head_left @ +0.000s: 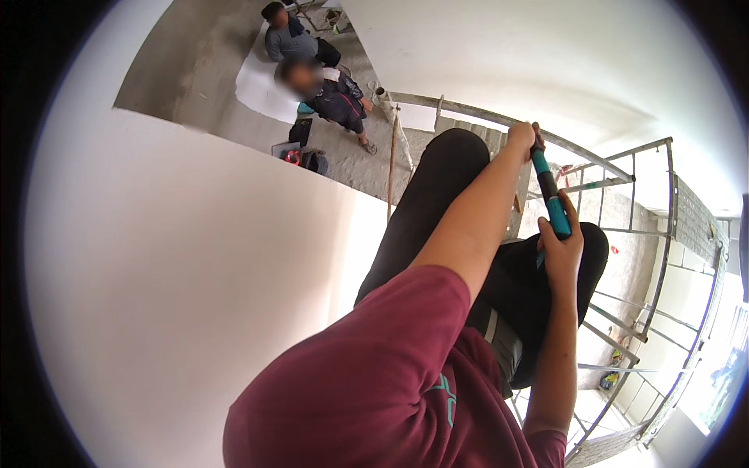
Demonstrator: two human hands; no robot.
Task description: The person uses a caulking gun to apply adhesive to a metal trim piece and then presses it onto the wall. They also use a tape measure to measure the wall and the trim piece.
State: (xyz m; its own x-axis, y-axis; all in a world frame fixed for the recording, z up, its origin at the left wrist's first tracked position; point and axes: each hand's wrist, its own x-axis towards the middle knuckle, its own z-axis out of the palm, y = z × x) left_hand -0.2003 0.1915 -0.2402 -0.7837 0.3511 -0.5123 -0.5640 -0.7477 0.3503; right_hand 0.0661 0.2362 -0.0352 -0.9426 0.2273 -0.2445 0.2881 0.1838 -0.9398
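Head view: a teal and black pole (549, 191) is held in both hands above the dark trousers (437, 195). The left hand (521, 137) is clamped around its upper end, near a metal scaffold rail (468, 113). The right hand (560, 248) is closed around its lower teal part. A white wall (179, 265) is seen to the left. Two other people (312, 66) are seen far below on the grey floor (234, 117), beside a red bag (293, 156).
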